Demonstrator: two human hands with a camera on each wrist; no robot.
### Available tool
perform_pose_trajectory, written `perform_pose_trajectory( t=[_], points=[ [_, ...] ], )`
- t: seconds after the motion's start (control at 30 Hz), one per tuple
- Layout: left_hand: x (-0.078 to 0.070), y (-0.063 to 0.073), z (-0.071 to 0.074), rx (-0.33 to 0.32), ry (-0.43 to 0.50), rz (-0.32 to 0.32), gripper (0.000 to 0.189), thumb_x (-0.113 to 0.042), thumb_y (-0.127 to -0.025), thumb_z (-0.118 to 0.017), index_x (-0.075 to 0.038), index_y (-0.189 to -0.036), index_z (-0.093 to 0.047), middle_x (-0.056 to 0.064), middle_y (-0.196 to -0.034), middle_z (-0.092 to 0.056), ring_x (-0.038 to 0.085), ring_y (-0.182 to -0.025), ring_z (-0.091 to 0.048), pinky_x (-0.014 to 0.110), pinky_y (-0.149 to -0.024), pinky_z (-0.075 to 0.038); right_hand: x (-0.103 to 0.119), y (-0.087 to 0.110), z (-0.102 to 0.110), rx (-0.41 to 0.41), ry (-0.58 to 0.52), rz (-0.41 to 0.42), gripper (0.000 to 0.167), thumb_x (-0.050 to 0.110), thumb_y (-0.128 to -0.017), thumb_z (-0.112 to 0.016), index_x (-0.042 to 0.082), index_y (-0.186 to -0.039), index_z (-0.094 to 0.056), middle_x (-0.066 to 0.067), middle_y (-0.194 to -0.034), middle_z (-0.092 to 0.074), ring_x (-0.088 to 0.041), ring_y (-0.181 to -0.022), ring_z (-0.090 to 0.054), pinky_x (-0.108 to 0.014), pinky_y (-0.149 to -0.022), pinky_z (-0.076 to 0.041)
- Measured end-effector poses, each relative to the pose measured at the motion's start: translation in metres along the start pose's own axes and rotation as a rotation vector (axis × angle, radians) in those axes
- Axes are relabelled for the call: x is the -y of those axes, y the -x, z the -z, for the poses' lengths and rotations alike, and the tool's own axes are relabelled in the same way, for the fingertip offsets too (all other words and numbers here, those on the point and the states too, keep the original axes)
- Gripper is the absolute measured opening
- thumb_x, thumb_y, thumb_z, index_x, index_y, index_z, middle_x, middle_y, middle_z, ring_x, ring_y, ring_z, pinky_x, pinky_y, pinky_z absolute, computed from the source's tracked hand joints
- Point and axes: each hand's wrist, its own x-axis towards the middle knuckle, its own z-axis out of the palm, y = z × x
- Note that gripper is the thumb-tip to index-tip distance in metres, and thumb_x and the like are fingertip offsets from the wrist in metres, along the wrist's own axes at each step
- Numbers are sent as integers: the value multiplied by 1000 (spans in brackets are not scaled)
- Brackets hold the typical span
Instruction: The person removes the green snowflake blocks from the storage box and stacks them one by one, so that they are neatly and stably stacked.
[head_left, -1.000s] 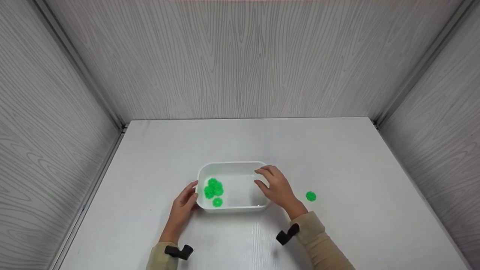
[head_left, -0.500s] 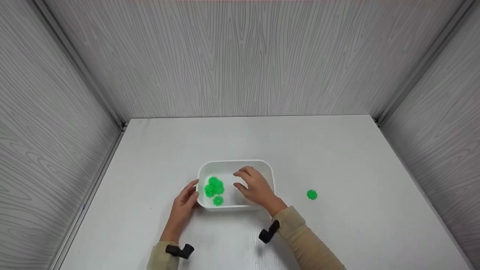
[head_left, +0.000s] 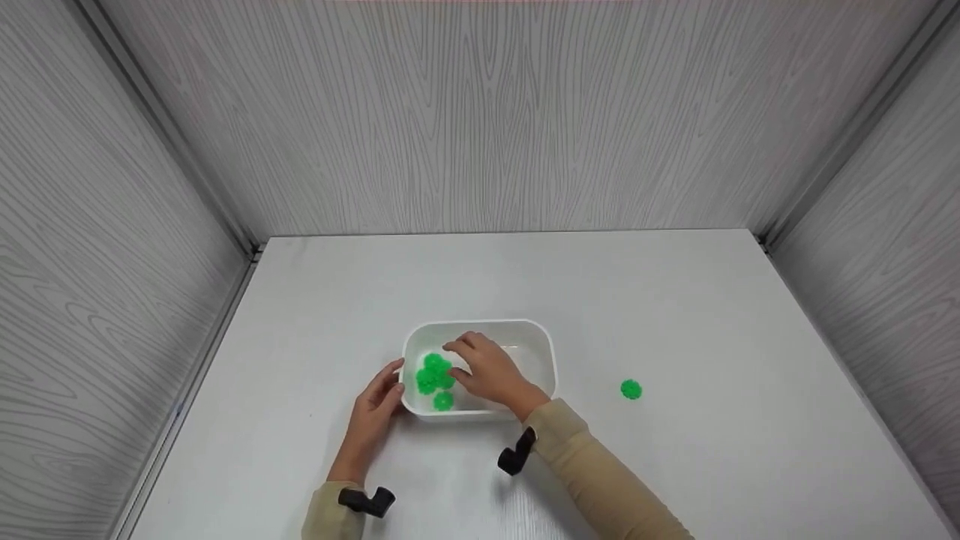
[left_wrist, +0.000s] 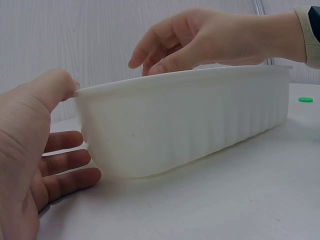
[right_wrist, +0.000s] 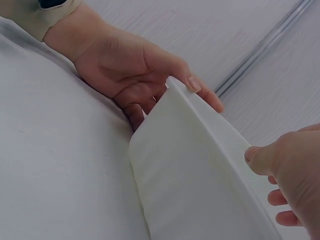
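A white rectangular plastic tub (head_left: 534, 360) stands on the table. Several green flower-shaped discs (head_left: 433, 373) lie in its left end, one of them (head_left: 444, 401) slightly apart from the cluster. My left hand (head_left: 373, 409) rests against the tub's left end. In the left wrist view its thumb touches the rim and the other fingers lie at the outer wall. Inside the tub's opening, just right of the discs, hovers my right hand (head_left: 489, 370), thumb and fingers spread apart. Nothing shows between them.
One more green disc (head_left: 631, 389) lies on the white table (head_left: 712, 450), right of the tub. Grey wood-grain panels (head_left: 480, 112) enclose the table at the back and both sides.
My right hand has moved left, from the tub's right rim across its opening to beside the discs. The left hand stays at the tub's left end.
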Motion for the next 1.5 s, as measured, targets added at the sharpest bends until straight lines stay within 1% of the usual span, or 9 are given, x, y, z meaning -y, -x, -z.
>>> perform_pose_trajectory(
  t=[0.23, 0.4, 0.47, 0.53, 0.63, 0.77, 1.0, 1.23, 1.5],
  points=[
    [1, 0, -2, 2, 2, 34, 44, -27, -94, -56, -23, -137, -47, 13, -128, -53, 28, -111, -54, 30, -82, -49, -1, -3, -8, 221, 25, -107, 34, 18, -83, -71, 10, -115, -64, -6, -105, -56, -20, -93, -54, -31, -78, -46],
    [0, 0, -2, 3, -2, 33, 44, -27, -94, -56, -23, -136, -48, 12, -129, -53, 27, -112, -53, 29, -83, -48, -1, -4, -13, 323, 38, -152, 33, 21, -85, -69, 15, -117, -64, -4, -106, -55, -18, -93, -53, -30, -79, -45],
    [-1, 0, -1, 18, 7, 25, 44, -26, -94, -56, -22, -137, -47, 14, -130, -52, 28, -114, -52, 29, -84, -48, -1, -4, -15, 350, 42, -164, 34, 23, -84, -70, 16, -117, -65, -3, -106, -55, -17, -93, -52, -30, -79, -44],
    [-3, 0, 0, 34, 15, 23, 44, -23, -95, -55, -19, -138, -46, 17, -131, -50, 31, -115, -51, 30, -84, -48, -1, -5, -15, 369, 48, -170, 34, 24, -84, -70, 16, -117, -65, -3, -106, -54, -17, -93, -51, -30, -80, -43],
    [-15, 4, -1, 51, 3, 21, 45, -19, -96, -53, -15, -139, -43, 20, -132, -49, 34, -116, -50, 30, -84, -48, -1, -5, -15, 400, 56, -182, 35, 27, -84, -70, 17, -117, -65, -2, -106, -53, -17, -94, -50, -32, -82, -42],
    [-28, 8, -4, 48, -19, 30, 44, -17, -96, -52, -14, -139, -43, 21, -131, -49, 36, -114, -51, 31, -84, -48, -1, -5, -15, 447, 69, -209, 36, 29, -85, -69, 18, -118, -64, -1, -106, -52, -17, -95, -48, -32, -83, -40],
    [-27, 10, -3, 44, -11, 25, 45, -17, -96, -52, -12, -140, -42, 21, -132, -49, 36, -115, -50, 29, -82, -49, -1, -8, -21, 502, 75, -260, 35, 32, -86, -67, 18, -118, -63, 0, -106, -50, -16, -95, -44, -32, -84, -39],
    [-25, 8, -2, 36, 21, 34, 44, -17, -96, -53, -14, -139, -43, 20, -130, -50, 37, -111, -51, 32, -79, -50, -2, -12, -25, 503, 165, -206, 33, 36, -88, -63, 19, -116, -61, 0, -105, -48, -16, -93, -44, -33, -80, -41],
    [-23, 8, -2, 25, 7, 34, 44, -17, -96, -52, -16, -139, -44, 19, -131, -50, 35, -112, -51, 33, -80, -49, -3, -13, -26, 516, 156, -204, 32, 36, -89, -62, 17, -115, -61, 1, -103, -48, -15, -92, -42, -35, -81, -41]
  ],
)
